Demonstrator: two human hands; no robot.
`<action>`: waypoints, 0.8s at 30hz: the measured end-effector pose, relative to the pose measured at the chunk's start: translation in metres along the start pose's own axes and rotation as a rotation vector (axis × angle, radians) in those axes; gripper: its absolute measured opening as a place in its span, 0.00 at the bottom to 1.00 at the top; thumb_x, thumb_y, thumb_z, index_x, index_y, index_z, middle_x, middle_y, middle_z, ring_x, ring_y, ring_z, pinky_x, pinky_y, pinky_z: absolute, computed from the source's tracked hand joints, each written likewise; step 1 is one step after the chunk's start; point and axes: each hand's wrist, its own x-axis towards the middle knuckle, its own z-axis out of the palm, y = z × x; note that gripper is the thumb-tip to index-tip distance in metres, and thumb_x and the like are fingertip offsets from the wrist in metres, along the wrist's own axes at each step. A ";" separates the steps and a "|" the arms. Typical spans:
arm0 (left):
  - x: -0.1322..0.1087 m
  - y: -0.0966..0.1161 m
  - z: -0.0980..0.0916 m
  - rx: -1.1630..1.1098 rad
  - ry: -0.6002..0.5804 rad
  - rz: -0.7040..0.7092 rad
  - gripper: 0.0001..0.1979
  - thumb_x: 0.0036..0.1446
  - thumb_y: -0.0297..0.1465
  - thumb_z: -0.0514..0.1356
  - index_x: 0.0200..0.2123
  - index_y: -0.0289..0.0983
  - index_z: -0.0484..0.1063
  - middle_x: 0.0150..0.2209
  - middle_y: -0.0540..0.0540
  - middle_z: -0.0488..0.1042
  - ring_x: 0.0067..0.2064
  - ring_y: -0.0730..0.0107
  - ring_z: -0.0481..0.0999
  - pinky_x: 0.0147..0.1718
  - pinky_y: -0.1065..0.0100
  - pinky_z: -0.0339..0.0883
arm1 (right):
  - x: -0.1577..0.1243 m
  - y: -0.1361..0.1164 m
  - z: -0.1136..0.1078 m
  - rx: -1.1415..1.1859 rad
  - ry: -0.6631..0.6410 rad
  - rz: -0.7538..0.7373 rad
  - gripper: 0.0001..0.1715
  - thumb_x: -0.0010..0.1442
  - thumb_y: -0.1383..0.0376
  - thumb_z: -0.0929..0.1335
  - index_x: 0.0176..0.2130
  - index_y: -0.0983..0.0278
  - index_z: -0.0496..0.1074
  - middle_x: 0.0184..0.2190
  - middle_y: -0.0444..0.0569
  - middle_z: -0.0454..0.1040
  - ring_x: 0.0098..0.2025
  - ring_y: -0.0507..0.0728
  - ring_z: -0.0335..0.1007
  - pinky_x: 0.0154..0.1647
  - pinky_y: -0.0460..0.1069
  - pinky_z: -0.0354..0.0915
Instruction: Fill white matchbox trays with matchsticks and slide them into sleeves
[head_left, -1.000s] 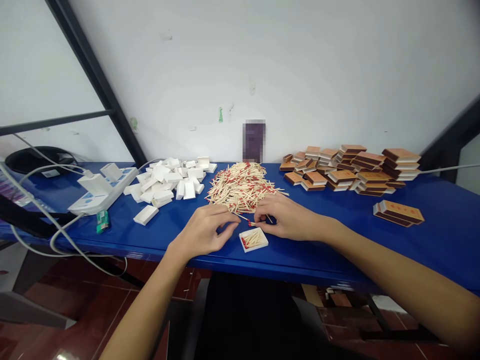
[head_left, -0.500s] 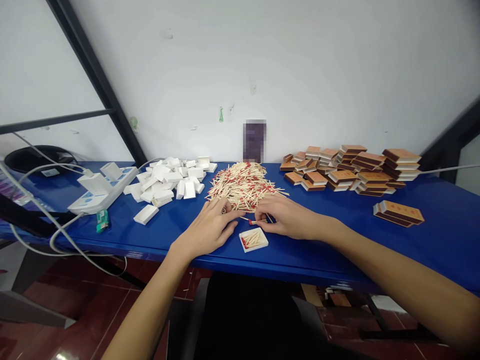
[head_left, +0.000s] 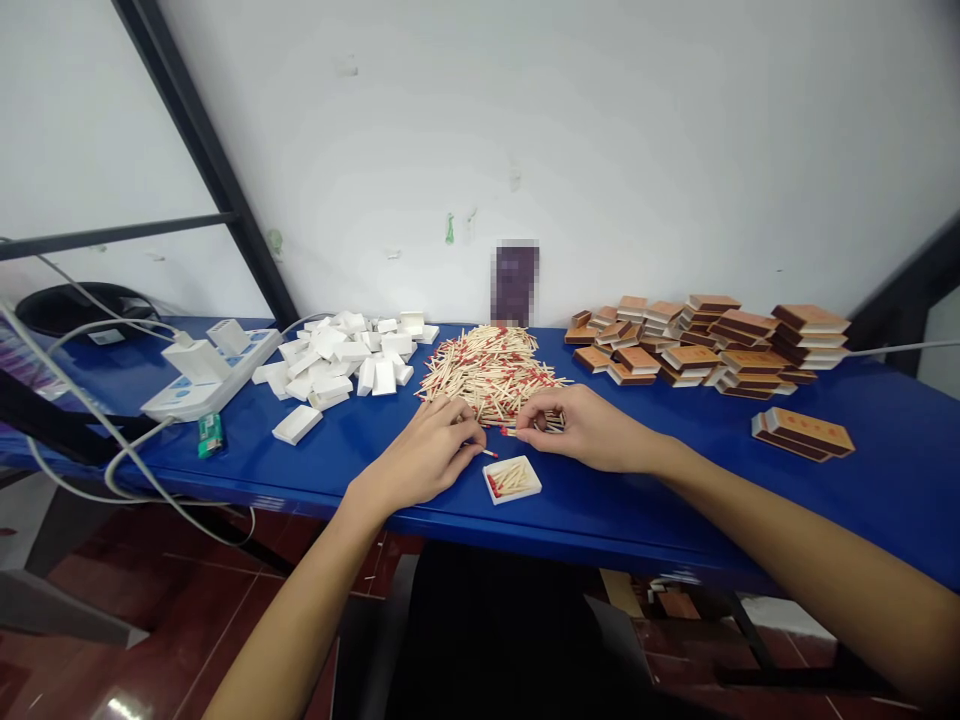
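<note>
A heap of red-tipped matches (head_left: 491, 370) lies mid-table on the blue table (head_left: 675, 480). In front of it sits a small white open tray (head_left: 512, 478) with several matches inside. My left hand (head_left: 421, 458) rests at the heap's near left edge, fingers curled, pinching a match whose red tip points toward the tray. My right hand (head_left: 581, 428) is just right of it, fingers pinched on a few matches at the heap's near edge, above the tray.
A pile of white empty trays (head_left: 341, 360) lies to the left, one stray tray (head_left: 297, 424) nearer. Brown matchbox sleeves (head_left: 712, 345) are stacked at right, a couple (head_left: 802, 434) apart. A power strip (head_left: 210, 370), cables and a green lighter (head_left: 209, 436) sit far left.
The camera shifted slightly. My left hand drew back from the heap with a match; my right hand lifted a few matches from the heap's edge.
</note>
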 end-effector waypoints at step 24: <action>0.011 0.029 0.013 -0.646 0.447 -0.242 0.05 0.59 0.32 0.63 0.36 0.36 0.78 0.35 0.46 0.80 0.37 0.68 0.78 0.39 0.68 0.71 | 0.000 -0.018 0.017 0.022 0.384 -0.117 0.08 0.65 0.63 0.67 0.36 0.63 0.74 0.32 0.48 0.78 0.34 0.54 0.72 0.37 0.49 0.66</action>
